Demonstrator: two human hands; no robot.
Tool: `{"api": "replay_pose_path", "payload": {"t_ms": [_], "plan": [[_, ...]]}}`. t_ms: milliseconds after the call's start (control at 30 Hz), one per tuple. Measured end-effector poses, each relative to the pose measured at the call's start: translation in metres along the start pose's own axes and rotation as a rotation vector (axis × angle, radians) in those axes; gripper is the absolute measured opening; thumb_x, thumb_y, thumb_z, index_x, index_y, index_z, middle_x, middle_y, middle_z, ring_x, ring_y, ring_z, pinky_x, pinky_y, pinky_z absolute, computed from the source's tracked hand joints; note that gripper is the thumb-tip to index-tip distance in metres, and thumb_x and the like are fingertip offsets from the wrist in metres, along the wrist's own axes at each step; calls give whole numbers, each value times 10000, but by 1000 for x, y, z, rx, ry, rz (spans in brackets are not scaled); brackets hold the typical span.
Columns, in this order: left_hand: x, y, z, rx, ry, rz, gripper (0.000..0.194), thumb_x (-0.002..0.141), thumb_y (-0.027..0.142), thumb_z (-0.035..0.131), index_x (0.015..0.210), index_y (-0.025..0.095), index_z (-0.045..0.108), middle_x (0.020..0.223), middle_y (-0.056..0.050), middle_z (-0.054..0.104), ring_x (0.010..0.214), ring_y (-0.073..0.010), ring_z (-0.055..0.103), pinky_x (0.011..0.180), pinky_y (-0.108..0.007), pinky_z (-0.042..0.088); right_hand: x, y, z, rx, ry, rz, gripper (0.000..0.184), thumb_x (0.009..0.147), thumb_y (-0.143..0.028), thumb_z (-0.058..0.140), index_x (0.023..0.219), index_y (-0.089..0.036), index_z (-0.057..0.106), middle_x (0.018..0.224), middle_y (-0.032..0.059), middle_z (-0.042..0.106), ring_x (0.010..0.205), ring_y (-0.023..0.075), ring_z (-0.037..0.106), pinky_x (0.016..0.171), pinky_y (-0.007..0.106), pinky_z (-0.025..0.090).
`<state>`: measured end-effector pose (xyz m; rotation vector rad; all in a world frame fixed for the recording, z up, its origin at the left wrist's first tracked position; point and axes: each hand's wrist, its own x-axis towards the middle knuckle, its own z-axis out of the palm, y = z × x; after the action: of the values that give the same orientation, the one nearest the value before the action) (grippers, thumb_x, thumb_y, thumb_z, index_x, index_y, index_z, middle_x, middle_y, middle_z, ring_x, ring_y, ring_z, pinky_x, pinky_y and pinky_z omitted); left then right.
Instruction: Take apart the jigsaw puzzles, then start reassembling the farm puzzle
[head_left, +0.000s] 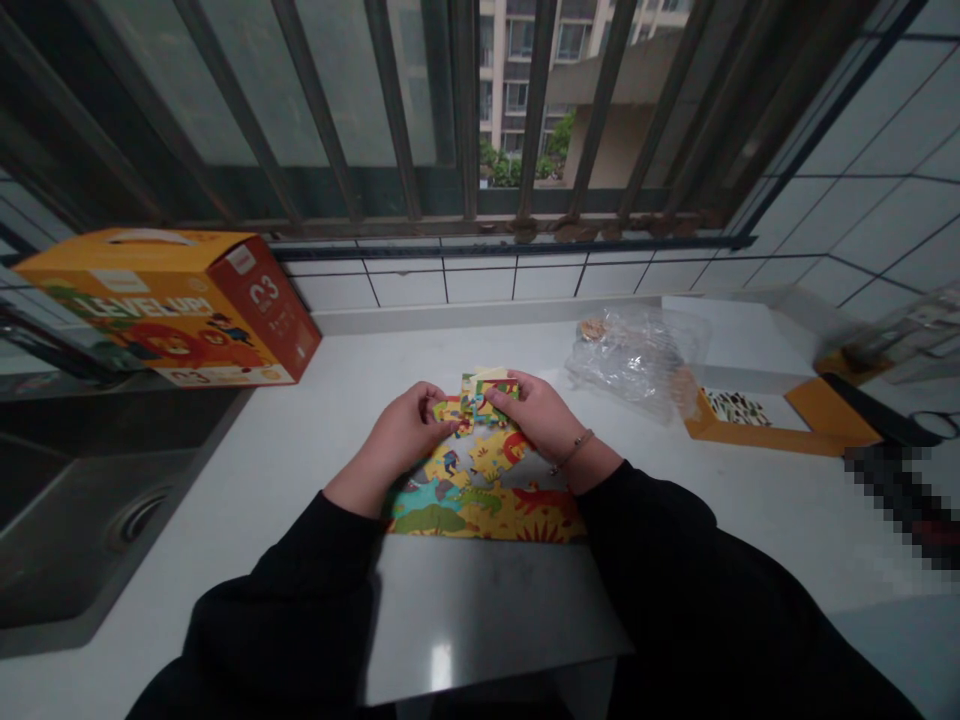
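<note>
A partly joined jigsaw puzzle with animals on yellow and teal lies on the white counter below my hands. My right hand grips a small bunch of puzzle pieces, thumb on top, above the puzzle's far side. Close beside it on the left, my left hand is closed with thumb and fingers on a single puzzle piece. Some loose-looking pieces, one yellow piece among them, lie in the middle of the puzzle. My palms hide parts of its left and right edges.
An orange carton stands at the back left beside a sink. At the back right lie a crumpled clear plastic bag and an open orange box with patterned contents. A barred window rises behind the counter.
</note>
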<state>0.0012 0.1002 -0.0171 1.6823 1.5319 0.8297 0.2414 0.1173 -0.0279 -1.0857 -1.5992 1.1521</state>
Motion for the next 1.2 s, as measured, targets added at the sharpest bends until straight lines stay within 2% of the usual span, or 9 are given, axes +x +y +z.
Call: {"api": "replay_pose_path", "payload": {"t_ms": [100,200,333,500,600,733,933,1067,1200], "plan": [[1,1,0,-259,-26,-16,316,765,294,826,1033,214,679,787,17,677,656,-150,596,609,-279,434,-1,-3,1,10,-112,-15,392,957,-483,768,1250,-223,765,1153,73,827,1002,238,778,889,373,627],[0,3,3,-441,-79,14,287,782,284,828,1029,203,707,894,-27,738,759,-156,660,701,-286,505,1,-1,1,-149,-72,-75,446,931,-415,803,1328,-215,767,1257,103,792,1140,263,747,1035,424,584],[1,2,5,-456,-101,36,274,848,300,775,1098,205,714,987,-64,780,863,-186,715,814,-333,568,3,5,3,-265,2,-102,345,889,-400,849,1179,-215,820,1202,114,767,1129,274,734,1027,422,581],[3,-2,4,145,98,227,361,956,362,666,1283,213,710,1291,-138,755,1161,-298,700,1053,-496,559,8,12,-4,-97,249,50,355,966,-502,734,1171,-218,792,1077,69,817,976,251,760,893,395,608],[1,-4,8,473,39,341,511,970,409,693,1433,197,656,1484,-176,681,1388,-387,586,1186,-598,455,11,14,-10,-116,339,90,347,971,-497,714,1152,-209,784,1059,67,828,956,249,762,859,381,601],[-1,-5,13,578,-50,339,477,1006,411,667,1452,242,651,1531,-146,668,1421,-398,566,1182,-619,429,9,12,-8,-272,229,8,272,941,-438,764,1114,-228,761,1102,60,821,1032,255,751,960,405,567],[0,-6,12,578,-39,332,353,986,356,641,1311,236,707,1465,-148,683,1338,-381,603,1131,-569,465,1,-3,0,-316,-25,-150,386,838,-375,889,1163,-243,728,1157,33,793,1088,243,724,995,373,535],[2,-5,9,507,-18,337,336,926,258,627,1244,224,731,1318,-136,721,1225,-332,644,1079,-506,501,-1,-7,0,-340,-142,-236,452,762,-331,949,1138,-231,718,1166,41,768,1088,243,708,993,369,530],[-1,2,7,400,-60,320,209,880,239,633,1046,219,758,1054,-102,756,1043,-301,677,969,-464,539,-2,-6,1,-356,-136,-221,492,740,-319,961,1147,-230,699,1176,46,758,1088,249,703,977,372,530]]}}
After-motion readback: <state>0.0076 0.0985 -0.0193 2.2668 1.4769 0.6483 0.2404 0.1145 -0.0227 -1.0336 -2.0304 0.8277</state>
